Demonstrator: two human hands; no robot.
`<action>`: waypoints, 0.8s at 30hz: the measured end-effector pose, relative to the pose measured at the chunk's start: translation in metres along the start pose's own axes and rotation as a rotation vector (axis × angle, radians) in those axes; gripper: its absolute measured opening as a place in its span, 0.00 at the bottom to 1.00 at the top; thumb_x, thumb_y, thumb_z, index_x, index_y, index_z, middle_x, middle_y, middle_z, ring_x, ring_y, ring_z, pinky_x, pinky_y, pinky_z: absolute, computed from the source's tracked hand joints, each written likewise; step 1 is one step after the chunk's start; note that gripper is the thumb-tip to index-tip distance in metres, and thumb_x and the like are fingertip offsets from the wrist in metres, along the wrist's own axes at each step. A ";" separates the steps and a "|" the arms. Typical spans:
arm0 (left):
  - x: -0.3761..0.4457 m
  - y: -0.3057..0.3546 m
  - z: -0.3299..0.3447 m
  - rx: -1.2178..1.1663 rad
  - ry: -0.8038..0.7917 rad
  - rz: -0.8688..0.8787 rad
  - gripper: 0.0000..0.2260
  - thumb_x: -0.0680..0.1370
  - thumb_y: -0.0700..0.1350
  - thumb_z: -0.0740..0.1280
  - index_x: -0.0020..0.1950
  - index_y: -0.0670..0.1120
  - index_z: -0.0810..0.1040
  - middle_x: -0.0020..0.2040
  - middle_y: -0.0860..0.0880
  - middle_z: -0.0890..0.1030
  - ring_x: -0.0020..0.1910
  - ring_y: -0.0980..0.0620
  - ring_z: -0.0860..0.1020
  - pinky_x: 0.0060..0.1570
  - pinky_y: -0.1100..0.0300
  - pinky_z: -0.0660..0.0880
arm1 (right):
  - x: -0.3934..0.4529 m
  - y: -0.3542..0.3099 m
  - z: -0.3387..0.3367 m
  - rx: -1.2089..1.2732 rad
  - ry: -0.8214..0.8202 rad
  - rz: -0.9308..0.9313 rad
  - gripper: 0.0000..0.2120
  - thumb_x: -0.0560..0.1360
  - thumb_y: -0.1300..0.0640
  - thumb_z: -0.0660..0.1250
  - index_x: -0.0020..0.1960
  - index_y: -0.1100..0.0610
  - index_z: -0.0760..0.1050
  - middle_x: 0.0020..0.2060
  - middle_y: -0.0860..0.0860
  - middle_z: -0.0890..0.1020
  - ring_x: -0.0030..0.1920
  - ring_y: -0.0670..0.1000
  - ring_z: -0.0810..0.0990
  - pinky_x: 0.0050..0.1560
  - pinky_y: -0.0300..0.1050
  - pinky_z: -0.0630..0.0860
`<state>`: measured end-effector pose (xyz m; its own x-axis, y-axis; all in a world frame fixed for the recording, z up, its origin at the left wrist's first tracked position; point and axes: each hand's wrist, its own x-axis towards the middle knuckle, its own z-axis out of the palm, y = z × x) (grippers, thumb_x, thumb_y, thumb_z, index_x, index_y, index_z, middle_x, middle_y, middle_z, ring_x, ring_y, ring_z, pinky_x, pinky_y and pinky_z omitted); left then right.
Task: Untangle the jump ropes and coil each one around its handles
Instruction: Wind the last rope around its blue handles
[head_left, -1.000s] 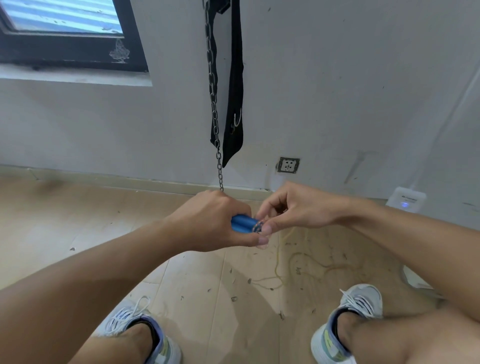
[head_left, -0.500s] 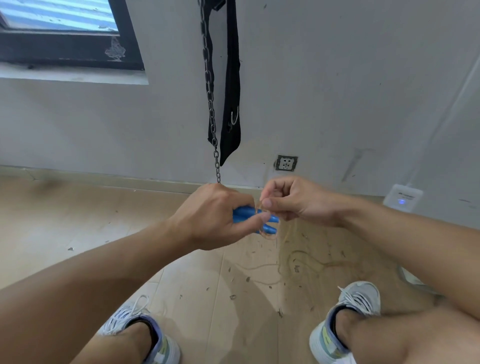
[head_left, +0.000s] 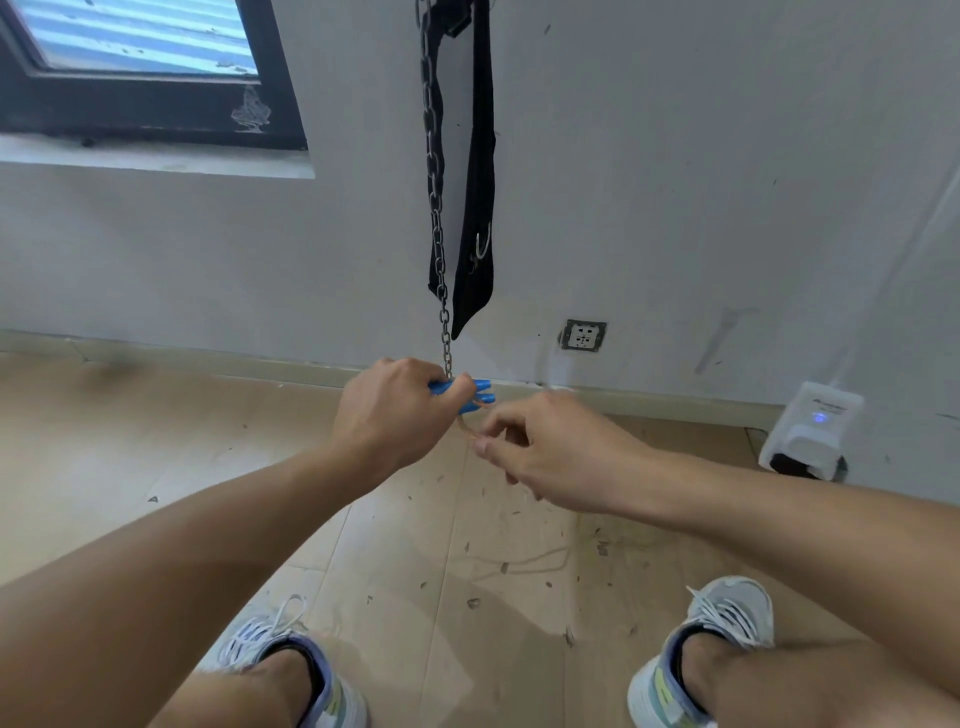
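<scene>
Two blue handles (head_left: 475, 393) sit side by side in my left hand (head_left: 397, 415), fingers clenched round them, held out in front over the floor (head_left: 156, 441). My right hand (head_left: 545, 452) pinches the thin rope (head_left: 466, 427) just below them. I'd keep each wrap snug against the last, hold tension with the pinch, and keep my grip on the handles from twisting. Slack rope trails on the floor, faint.
</scene>
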<state>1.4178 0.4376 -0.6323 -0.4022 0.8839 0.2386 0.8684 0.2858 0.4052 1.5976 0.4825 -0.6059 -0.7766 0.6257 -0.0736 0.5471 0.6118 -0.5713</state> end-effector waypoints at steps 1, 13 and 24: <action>0.000 -0.003 -0.001 0.019 -0.003 0.028 0.21 0.77 0.59 0.59 0.30 0.47 0.74 0.24 0.48 0.69 0.26 0.48 0.68 0.26 0.59 0.60 | 0.001 0.001 -0.006 -0.025 0.061 -0.011 0.11 0.80 0.47 0.66 0.45 0.52 0.81 0.30 0.45 0.79 0.28 0.40 0.75 0.33 0.40 0.69; -0.005 0.003 -0.011 -0.042 -0.041 0.559 0.30 0.83 0.59 0.44 0.32 0.47 0.74 0.26 0.49 0.73 0.23 0.50 0.70 0.27 0.54 0.68 | 0.010 0.023 -0.029 0.336 0.161 -0.083 0.18 0.68 0.39 0.73 0.40 0.54 0.80 0.25 0.41 0.74 0.27 0.42 0.67 0.30 0.34 0.64; -0.011 0.013 -0.008 -0.281 -0.056 0.236 0.21 0.83 0.52 0.57 0.35 0.42 0.71 0.26 0.50 0.69 0.24 0.53 0.64 0.27 0.59 0.63 | 0.007 0.013 -0.018 0.679 -0.001 0.027 0.12 0.79 0.52 0.69 0.47 0.60 0.71 0.28 0.47 0.78 0.26 0.44 0.71 0.28 0.37 0.69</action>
<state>1.4305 0.4286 -0.6225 -0.1776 0.9344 0.3089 0.8185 -0.0340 0.5734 1.6053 0.5039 -0.5992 -0.7657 0.6361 -0.0953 0.2489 0.1565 -0.9558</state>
